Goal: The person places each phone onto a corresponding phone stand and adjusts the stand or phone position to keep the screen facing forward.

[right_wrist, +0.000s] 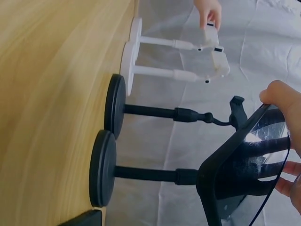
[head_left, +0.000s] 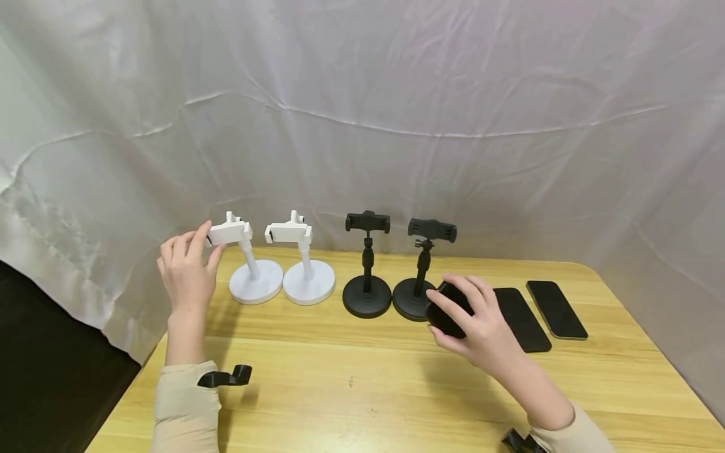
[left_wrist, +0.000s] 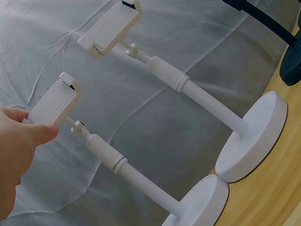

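Note:
My left hand point(head_left: 187, 270) pinches the left end of the clamp on the outer white phone stand point(head_left: 255, 281). In the left wrist view the thumb point(left_wrist: 44, 134) lies along that clamp's lower edge. A second white phone stand point(head_left: 309, 282) stands right beside it, its clamp untouched. My right hand point(head_left: 478, 324) grips a black smartphone point(right_wrist: 251, 165) by its edges, tilted and raised off the table. Its glossy screen mirrors the fingers in the right wrist view. Just behind that phone is a black phone stand point(head_left: 421, 264), its base partly hidden.
Another black phone stand point(head_left: 367, 296) is left of the first. Two dark smartphones lie flat on the right: a wider one point(head_left: 521, 321) and a slimmer one point(head_left: 557, 309). A pale curtain point(head_left: 362, 126) hangs behind the wooden table point(head_left: 340, 390).

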Available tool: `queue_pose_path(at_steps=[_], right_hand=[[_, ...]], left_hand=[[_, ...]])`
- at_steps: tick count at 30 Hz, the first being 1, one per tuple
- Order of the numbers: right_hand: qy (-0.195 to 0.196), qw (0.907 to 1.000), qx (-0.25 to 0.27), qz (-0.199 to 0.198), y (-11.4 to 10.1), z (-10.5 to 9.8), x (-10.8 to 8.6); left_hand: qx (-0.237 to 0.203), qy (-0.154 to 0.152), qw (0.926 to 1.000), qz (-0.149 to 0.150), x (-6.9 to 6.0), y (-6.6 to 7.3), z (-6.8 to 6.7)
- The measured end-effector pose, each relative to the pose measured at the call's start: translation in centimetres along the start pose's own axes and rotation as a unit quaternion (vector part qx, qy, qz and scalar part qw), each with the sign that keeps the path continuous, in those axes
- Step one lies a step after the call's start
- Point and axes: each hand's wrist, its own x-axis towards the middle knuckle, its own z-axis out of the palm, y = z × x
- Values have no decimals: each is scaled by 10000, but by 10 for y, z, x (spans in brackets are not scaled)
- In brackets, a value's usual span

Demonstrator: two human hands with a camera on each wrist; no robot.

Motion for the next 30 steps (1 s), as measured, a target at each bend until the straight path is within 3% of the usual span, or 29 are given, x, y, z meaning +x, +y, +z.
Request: queue_pose_path(at_steps=[11,30], right_hand=[[-63,9994,311,-132,-11,14,8],[-205,9988,398,-183,-24,31,21]], left_hand=[[17,5,10000,21,-1,1,0],[29,-71,10000,29,-1,-1,-1]])
